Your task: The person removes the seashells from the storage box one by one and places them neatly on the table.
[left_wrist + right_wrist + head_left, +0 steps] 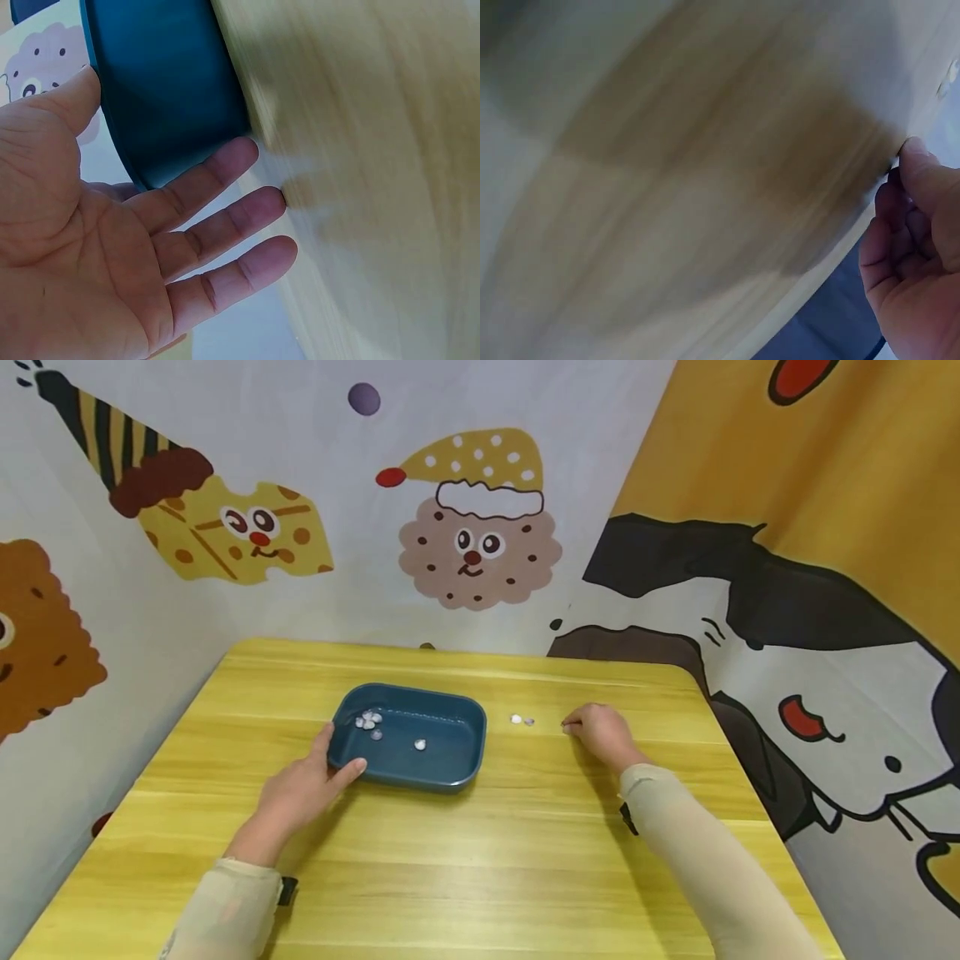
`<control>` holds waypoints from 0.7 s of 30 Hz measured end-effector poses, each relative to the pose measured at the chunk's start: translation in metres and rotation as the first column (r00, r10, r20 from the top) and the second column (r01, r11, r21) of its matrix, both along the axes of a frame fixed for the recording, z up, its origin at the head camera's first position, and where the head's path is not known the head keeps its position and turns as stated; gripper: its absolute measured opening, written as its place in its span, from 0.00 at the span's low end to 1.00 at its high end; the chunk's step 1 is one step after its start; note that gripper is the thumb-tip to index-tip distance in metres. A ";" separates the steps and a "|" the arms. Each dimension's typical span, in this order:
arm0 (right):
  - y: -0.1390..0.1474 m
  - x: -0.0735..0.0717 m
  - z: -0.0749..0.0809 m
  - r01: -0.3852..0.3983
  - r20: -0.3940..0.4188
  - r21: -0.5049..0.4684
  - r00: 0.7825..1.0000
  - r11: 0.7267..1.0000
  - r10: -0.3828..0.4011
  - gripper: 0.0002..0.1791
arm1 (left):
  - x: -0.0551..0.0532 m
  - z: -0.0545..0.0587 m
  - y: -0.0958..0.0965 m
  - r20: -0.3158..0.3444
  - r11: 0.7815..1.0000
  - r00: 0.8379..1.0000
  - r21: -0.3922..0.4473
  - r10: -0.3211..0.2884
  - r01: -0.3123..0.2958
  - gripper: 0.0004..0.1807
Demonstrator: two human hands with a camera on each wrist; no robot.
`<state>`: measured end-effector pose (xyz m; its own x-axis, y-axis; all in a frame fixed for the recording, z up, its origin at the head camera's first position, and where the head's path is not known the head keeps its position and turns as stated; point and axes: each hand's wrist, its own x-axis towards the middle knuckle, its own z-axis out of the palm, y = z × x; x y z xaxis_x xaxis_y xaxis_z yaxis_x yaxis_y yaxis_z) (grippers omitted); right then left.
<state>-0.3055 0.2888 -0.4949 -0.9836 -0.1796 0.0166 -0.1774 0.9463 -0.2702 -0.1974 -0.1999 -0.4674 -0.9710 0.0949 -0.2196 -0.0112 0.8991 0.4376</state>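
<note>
At the near left corner of a dark blue rectangular tray (450, 781), my left hand (300, 785) rests its thumb against the rim and its index finger along the outer side. Its other fingers (251, 281) stretch out straight below the tray in the left wrist view. Inside the tray lies a cluster of small whitish and lilac pieces (368, 720), like pebbles or shells, with a single white one (420, 744) apart. Right of the tray, my right hand (603, 735) pinches a tiny dark-looking piece (894, 162) at the tabletop, mostly hidden by the fingertips.
Two small pieces, one white (516, 719) and one lilac (529, 722), lie on the yellow wooden table (487, 877) between tray and right hand. Cartoon-printed cloth (337, 610) hangs close behind the far edge and along both sides.
</note>
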 end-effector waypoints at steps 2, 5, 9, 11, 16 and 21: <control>-0.006 -0.001 -0.001 -0.017 0.000 -0.022 1.000 1.000 0.017 0.09 | 0.000 0.000 0.000 -0.005 1.000 1.000 0.003 -0.001 0.001 0.60; -0.016 -0.002 -0.001 -0.040 -0.013 -0.026 0.999 0.999 0.040 0.09 | 0.000 0.001 0.000 -0.003 1.000 1.000 0.008 -0.002 0.002 0.60; -0.025 -0.002 -0.003 -0.061 -0.042 -0.018 0.997 0.998 0.060 0.09 | 0.000 0.001 -0.001 0.003 1.000 1.000 0.013 0.005 -0.005 0.60; -0.028 -0.002 -0.004 -0.063 -0.056 -0.020 0.996 0.998 0.062 0.09 | 0.001 0.000 -0.001 -0.001 1.000 1.000 0.018 0.006 -0.006 0.60; -0.028 0.001 -0.005 -0.068 -0.069 -0.054 0.996 0.996 0.064 0.09 | 0.002 0.000 -0.001 -0.006 1.000 1.000 0.027 0.009 -0.009 0.58; -0.028 0.003 -0.002 -0.047 -0.141 -0.115 0.990 0.992 0.030 0.10 | 0.002 0.000 -0.002 -0.005 1.000 1.000 0.026 0.012 -0.012 0.59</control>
<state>-0.3024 0.2609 -0.4967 -0.9627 -0.2059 0.1752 -0.2564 0.9012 -0.3495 -0.1951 -0.2017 -0.4670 -0.9732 0.0887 -0.2123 -0.0198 0.8871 0.4612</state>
